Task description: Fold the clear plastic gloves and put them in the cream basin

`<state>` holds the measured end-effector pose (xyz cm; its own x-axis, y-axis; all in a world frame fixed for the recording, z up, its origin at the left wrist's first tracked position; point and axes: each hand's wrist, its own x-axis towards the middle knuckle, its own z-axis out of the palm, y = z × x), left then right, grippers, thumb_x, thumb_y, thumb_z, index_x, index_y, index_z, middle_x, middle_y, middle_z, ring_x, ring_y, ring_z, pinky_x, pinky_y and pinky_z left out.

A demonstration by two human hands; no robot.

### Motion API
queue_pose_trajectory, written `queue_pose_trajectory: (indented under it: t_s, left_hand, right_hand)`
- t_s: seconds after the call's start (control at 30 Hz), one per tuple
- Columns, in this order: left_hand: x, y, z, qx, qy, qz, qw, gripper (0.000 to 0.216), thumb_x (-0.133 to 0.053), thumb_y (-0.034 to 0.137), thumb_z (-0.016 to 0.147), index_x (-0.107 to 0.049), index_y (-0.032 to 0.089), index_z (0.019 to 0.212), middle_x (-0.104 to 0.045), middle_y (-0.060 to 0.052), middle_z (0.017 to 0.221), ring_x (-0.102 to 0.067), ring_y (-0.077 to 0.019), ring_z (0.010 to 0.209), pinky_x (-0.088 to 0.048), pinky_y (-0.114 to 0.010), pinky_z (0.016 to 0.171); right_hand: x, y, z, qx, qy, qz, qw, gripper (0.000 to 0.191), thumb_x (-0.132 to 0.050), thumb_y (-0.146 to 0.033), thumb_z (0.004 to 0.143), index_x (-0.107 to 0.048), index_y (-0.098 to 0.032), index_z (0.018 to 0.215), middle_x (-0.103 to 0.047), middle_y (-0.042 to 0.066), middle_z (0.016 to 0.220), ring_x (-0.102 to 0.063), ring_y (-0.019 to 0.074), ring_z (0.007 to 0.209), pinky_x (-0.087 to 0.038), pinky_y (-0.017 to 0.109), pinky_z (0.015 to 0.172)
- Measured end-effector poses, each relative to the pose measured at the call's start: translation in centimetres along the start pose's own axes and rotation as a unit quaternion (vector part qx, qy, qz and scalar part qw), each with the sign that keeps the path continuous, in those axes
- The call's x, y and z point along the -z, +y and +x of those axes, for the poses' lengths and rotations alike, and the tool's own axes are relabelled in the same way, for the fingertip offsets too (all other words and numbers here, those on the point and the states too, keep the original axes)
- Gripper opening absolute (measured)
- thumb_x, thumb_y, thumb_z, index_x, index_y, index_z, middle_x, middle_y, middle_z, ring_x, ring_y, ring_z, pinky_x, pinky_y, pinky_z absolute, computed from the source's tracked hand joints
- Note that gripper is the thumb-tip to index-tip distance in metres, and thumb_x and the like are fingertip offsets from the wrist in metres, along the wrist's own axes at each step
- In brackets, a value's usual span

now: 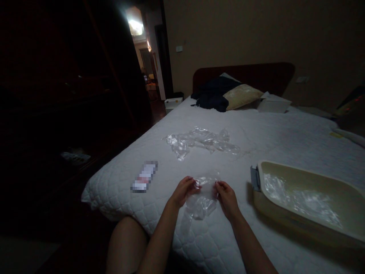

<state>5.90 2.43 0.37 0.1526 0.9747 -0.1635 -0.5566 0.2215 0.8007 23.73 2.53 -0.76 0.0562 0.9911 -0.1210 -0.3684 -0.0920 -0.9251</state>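
Between my hands, over the near part of the bed, is a clear plastic bag [202, 203], crumpled and see-through. My left hand [184, 190] pinches its left side, fingers closed on the film. On the opposite side my right hand [226, 196] grips the bag's edge between thumb and fingers. The lower part of the bag hangs down towards the quilted white bedspread [142, 220]. Farther up the bed lies a spread of crumpled clear plastic bags [199, 140]. To the right stands a cream plastic bin [291, 224] with more clear plastic [302, 201] inside.
A phone-like flat item [145, 177], blurred out, lies left of my hands. A grey latch [255, 178] sits on the bin's left end. Dark clothing [213, 93], a beige pillow [242, 96] and a white box [274, 104] lie near the headboard [270, 72]. The bed's left edge drops to dark floor.
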Motion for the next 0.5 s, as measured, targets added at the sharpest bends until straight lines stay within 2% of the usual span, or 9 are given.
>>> queue_pose_trajectory:
  t_s: [0.13, 0.33, 0.5]
  left_hand:
    - [0.15, -0.3, 0.1, -0.002, -0.009, 0.007, 1.0, 0.02, -0.063, 0.032, 0.072, -0.053, 0.015, 0.078, -0.064, -0.006, 0.077, -0.063, -0.02, 0.074, -0.049, -0.036, 0.072]
    - [-0.07, -0.24, 0.0, -0.013, 0.001, 0.014, 1.0, 0.024, -0.063, 0.035, 0.071, -0.051, 0.015, 0.077, -0.064, -0.007, 0.076, -0.064, -0.0208, 0.074, -0.05, -0.035, 0.07]
    - [-0.33, -0.1, -0.19, -0.017, 0.004, 0.009, 1.0, 0.024, -0.064, 0.034, 0.07, -0.052, 0.014, 0.076, -0.065, -0.006, 0.079, -0.063, -0.0209, 0.077, -0.048, -0.038, 0.075]
  right_hand:
    - [0.05, -0.03, 0.09, 0.078, 0.064, -0.059, 0.993, 0.027, -0.069, -0.038, 0.062, -0.064, -0.02, 0.08, -0.062, 0.0, 0.068, -0.053, 0.0115, 0.056, -0.04, 0.024, 0.053]
    - [0.17, 0.09, -0.2, 0.12, 0.09, -0.094, 0.984, 0.038, -0.062, -0.039, 0.069, -0.055, -0.022, 0.102, -0.061, -0.001, 0.068, -0.054, 0.0133, 0.055, -0.041, 0.025, 0.053]
    - [0.43, 0.42, -0.43, 0.146, 0.132, -0.144, 0.97, 0.045, -0.049, -0.044, 0.077, -0.045, -0.023, 0.117, -0.061, 0.003, 0.086, -0.054, 0.0123, 0.061, -0.044, 0.025, 0.056]
